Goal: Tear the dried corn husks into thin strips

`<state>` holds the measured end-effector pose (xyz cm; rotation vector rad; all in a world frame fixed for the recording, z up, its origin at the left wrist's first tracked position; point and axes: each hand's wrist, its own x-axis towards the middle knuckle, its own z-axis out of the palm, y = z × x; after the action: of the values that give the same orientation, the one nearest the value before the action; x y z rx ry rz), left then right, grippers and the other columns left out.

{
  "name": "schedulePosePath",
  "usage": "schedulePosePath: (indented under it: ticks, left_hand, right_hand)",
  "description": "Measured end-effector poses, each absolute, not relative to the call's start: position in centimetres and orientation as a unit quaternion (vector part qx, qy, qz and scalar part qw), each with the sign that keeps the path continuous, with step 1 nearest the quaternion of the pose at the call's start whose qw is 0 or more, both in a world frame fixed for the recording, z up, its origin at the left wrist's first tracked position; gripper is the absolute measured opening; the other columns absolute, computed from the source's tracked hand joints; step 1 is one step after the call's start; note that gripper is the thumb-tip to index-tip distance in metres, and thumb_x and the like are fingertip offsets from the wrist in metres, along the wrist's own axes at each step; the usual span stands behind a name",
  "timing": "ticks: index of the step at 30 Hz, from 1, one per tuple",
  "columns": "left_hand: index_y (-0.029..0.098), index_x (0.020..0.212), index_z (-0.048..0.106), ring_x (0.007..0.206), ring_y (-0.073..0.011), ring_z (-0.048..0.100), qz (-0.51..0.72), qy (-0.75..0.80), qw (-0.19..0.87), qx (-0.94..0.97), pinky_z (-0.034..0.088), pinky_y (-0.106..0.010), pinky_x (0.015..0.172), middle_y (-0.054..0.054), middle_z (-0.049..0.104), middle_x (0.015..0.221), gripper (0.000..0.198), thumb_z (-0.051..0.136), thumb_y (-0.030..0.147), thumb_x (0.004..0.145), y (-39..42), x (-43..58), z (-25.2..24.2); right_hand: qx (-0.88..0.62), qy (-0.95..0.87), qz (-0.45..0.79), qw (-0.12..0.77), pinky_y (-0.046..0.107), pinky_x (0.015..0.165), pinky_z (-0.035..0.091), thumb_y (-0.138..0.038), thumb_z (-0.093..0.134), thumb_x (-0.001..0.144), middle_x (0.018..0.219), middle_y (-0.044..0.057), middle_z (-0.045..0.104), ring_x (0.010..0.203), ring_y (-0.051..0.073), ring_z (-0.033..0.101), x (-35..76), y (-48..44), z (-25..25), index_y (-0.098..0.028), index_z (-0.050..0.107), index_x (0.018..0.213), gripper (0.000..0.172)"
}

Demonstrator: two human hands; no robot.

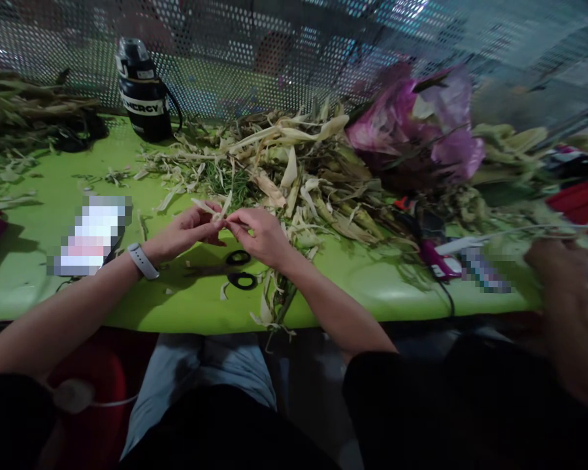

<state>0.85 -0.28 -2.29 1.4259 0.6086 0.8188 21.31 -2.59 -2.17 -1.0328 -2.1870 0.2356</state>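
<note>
Both hands meet fingertip to fingertip, left hand (186,232) and right hand (259,236) pinching, forearms angled inward.

A bright lime-green table (44,287) carries pale cream and green husks (294,176), black-handled scissors (240,269), a black bottle (144,91) with white lettering, a magenta-purple bag (411,124) and a white wristband (143,261) on the left hand (186,230).
</note>
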Motion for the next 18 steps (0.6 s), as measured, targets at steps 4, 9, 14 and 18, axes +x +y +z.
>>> schedulePosePath:
  ticks: [4,9,14,18]
  left_hand:
    - [0.018,0.099,0.054,0.059,-0.0118,0.061,0.337,0.278,0.633,0.639,0.062,-0.033,0.069,0.004,0.06,0.067,0.029,0.072,0.037,0.086,-0.28,0.6,-1.9]
    - [0.019,0.098,0.056,0.061,-0.0187,0.071,0.333,0.31,0.629,0.63,0.06,-0.031,0.06,0.0,0.069,0.07,0.027,0.072,0.036,0.084,-0.18,0.2,-1.76]
    - [0.013,0.092,0.066,0.065,-0.0225,0.074,0.302,0.328,0.627,0.638,0.061,-0.033,0.063,-0.008,0.075,0.075,0.02,0.07,0.03,0.082,-0.23,0.13,-1.78]
    - [0.013,0.082,0.066,0.063,-0.023,0.074,0.283,0.32,0.639,0.64,0.06,-0.032,0.06,-0.01,0.074,0.071,0.015,0.069,0.027,0.082,-0.36,0.28,-1.73]
  right_hand:
    - [-0.385,-0.844,0.168,0.334,0.028,0.072,0.044,-0.035,0.049,0.1,0.088,0.006,0.074,0.077,0.017,0.065,21.63,-2.79,-1.73,-0.017,0.068,0.101,0.026]
    - [-0.386,-0.86,0.111,0.315,0.029,0.069,0.042,-0.039,0.049,0.101,0.084,0.007,0.071,0.075,0.018,0.062,21.95,-2.63,-1.73,-0.017,0.068,0.095,0.03]
    - [-0.372,-0.871,0.067,0.313,0.03,0.073,0.043,-0.039,0.046,0.103,0.087,0.007,0.072,0.08,0.018,0.063,21.75,-2.51,-2.1,-0.019,0.068,0.094,0.031]
    - [-0.373,-0.871,0.048,0.316,0.031,0.074,0.044,-0.041,0.044,0.103,0.089,0.008,0.073,0.083,0.019,0.063,21.56,-2.48,-2.23,-0.019,0.069,0.093,0.034]
